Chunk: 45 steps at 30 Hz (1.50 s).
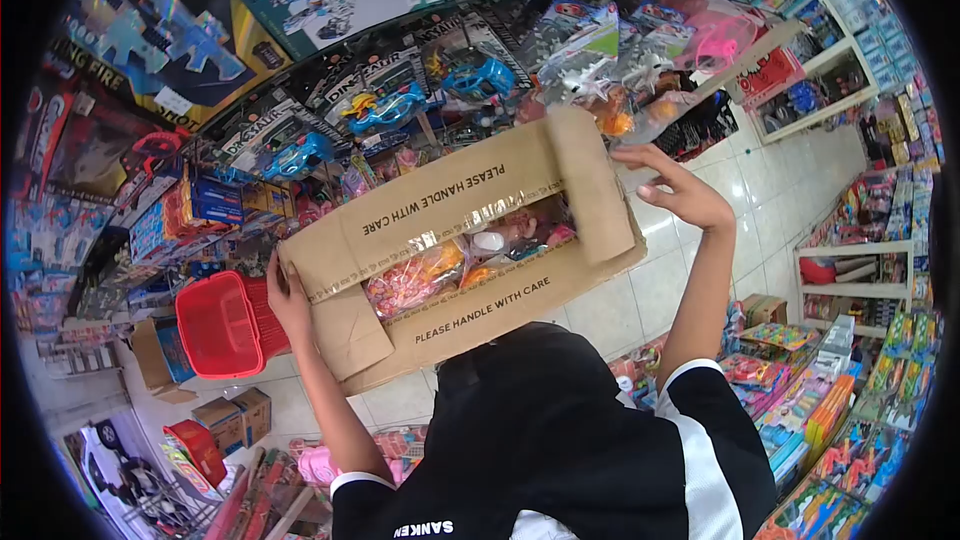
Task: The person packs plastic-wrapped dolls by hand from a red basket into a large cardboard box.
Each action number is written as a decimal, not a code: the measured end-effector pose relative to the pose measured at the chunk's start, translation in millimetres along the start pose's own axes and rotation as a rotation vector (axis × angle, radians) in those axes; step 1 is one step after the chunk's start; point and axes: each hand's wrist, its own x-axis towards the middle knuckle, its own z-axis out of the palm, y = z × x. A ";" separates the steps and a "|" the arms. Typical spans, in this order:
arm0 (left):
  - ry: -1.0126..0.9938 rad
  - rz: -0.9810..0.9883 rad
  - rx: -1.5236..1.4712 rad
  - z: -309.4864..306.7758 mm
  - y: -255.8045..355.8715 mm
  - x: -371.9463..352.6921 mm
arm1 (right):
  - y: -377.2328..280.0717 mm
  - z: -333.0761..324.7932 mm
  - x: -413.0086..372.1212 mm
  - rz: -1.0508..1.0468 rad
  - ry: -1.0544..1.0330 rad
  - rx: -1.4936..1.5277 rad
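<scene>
A large cardboard box [440, 195] printed with "PLEASE HANDLE WITH CARE" is held tilted in front of my body. Its flaps are partly folded in, and a gap down the middle shows bagged toys [418, 278] inside, some orange and pink. My left hand [290, 305] grips the box's left edge, the thumb near the corner and the other fingers partly hidden. Beside the raised right end flap [592, 185], my right hand [688, 192] is open, with fingers spread and bent toward the cardboard and its fingertips close to the flap's edge.
Racks of packaged toys [385, 105] hang just beyond the box. A red plastic basket [220, 325] stands at the left, near smaller cardboard boxes [232, 418]. Pale floor tiles [605, 305] run along the aisle. More toy stacks [785, 385] fill the lower right.
</scene>
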 end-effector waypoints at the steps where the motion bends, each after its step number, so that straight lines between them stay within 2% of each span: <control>1: -0.010 0.007 0.002 2.4 10.7 -10.2 | -4.0 1.9 5.3 -0.030 -0.023 -0.010; 2: 0.013 -0.030 0.077 2.6 25.3 -23.2 | 8.0 10.4 14.4 0.053 0.057 0.023; 3: 0.037 -0.070 0.150 0.5 32.1 -34.2 | 49.7 25.5 25.4 0.057 0.062 0.025; 4: 0.082 -0.001 0.276 0.4 23.0 -43.4 | 106.6 47.0 35.6 0.126 0.171 -0.216; 5: 0.071 0.005 0.274 -1.4 25.9 -51.9 | 141.5 62.3 36.4 0.197 0.279 -0.456; 6: 0.050 -0.158 0.373 -1.4 32.1 -60.7 | 148.5 72.6 31.3 0.203 0.289 -0.454; 7: 0.033 -0.322 0.472 -2.3 36.3 -67.9 | 146.6 84.3 27.5 0.255 0.356 -0.289; 8: 0.068 -0.227 0.532 -1.1 30.6 -74.3 | 144.1 91.3 25.6 0.299 0.419 -0.123; 11: 0.025 -0.194 0.583 -5.7 13.8 -71.2 | 124.9 94.0 9.5 0.263 0.389 0.041; 12: 0.000 -0.237 0.606 -8.1 17.0 -67.6 | 119.4 95.7 4.9 0.264 0.393 0.045; 14: -0.012 -0.181 0.608 -14.1 11.1 -65.3 | 116.0 100.4 -5.8 0.250 0.523 -0.247; 18: -0.038 -0.111 0.609 -10.6 10.4 -57.2 | 117.1 106.9 -48.5 0.279 0.590 -0.239; 20: -0.043 -0.071 0.562 -3.6 21.5 -58.6 | 114.6 111.8 -80.1 0.318 0.718 -0.110; 23: -0.049 -0.016 0.491 18.6 41.0 -60.0 | 125.7 111.2 -131.6 0.351 0.824 -0.094; 25: -0.182 -0.125 0.469 40.4 45.7 -61.2 | 142.4 107.9 -167.1 0.372 0.896 -0.056; 29: -0.256 -0.015 0.442 108.0 71.8 -77.0 | 182.8 93.2 -249.4 0.499 0.968 -0.017; 31: -0.366 0.001 0.391 152.7 97.5 -87.9 | 212.8 83.7 -291.0 0.540 1.017 -0.005; 32: -0.349 0.113 0.443 179.1 98.8 -90.9 | 228.9 79.2 -312.8 0.552 1.045 0.017; 33: -0.371 0.136 0.443 201.2 100.4 -96.7 | 244.8 76.4 -334.6 0.568 1.069 0.039; 36: -0.461 0.242 0.456 279.6 150.8 -133.6 | 298.7 68.9 -395.8 0.597 1.175 0.076; 37: -0.534 0.204 0.481 305.0 168.6 -145.0 | 313.3 68.2 -416.6 0.617 1.210 0.102; 38: -0.606 0.167 0.509 331.1 184.0 -156.9 | 328.5 69.3 -436.5 0.675 1.236 0.109; 41: -0.708 0.283 0.417 412.7 220.0 -193.6 | 377.3 73.8 -482.4 0.798 1.329 0.179; 42: -0.741 0.300 0.411 446.0 224.9 -200.6 | 387.1 74.3 -491.5 0.724 1.449 0.234; 43: -0.774 0.305 0.417 479.7 220.8 -205.6 | 395.7 71.1 -505.2 0.746 1.473 0.236; 45: -0.839 0.305 0.426 536.8 221.6 -223.0 | 406.9 62.6 -526.3 0.954 1.410 0.167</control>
